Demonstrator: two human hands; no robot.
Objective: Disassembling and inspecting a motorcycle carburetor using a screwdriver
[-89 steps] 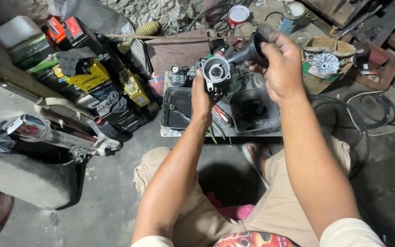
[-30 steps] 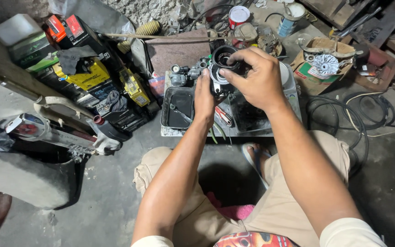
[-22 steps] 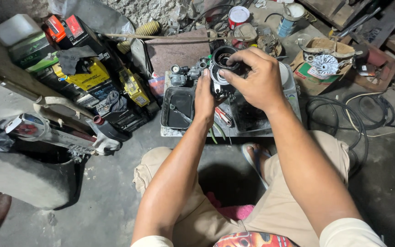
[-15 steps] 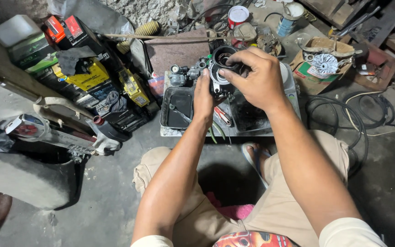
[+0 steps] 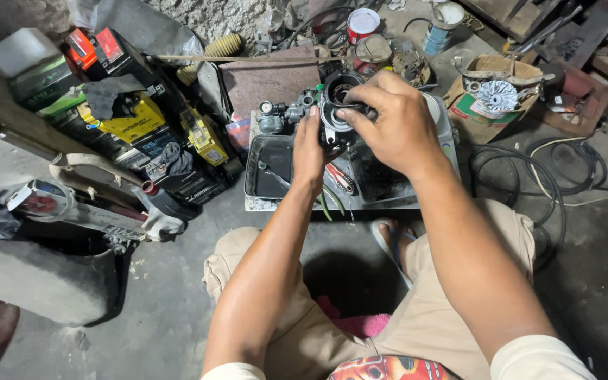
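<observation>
I hold a greasy metal carburetor body (image 5: 330, 112) with a round black opening above a dark oily tray (image 5: 270, 169). My left hand (image 5: 309, 144) grips it from below and the left. My right hand (image 5: 388, 119) rests on top of it, with the fingers curled over the round black part at its rim. A smaller fitting with a gauge-like cap (image 5: 270, 112) sticks out on the left side of the body. The part under my right palm is hidden.
Several batteries, black, yellow and red (image 5: 131, 123), stand at the left. A metal frame piece (image 5: 51, 200) lies at the lower left. Cans (image 5: 362, 21), a box with a finned metal wheel (image 5: 497, 95) and coiled black cable (image 5: 550, 176) lie at the back and right.
Three seconds ago my right hand held a dark part up and to the right of the body. It has come down onto the top of the body and stayed there for the last second.
</observation>
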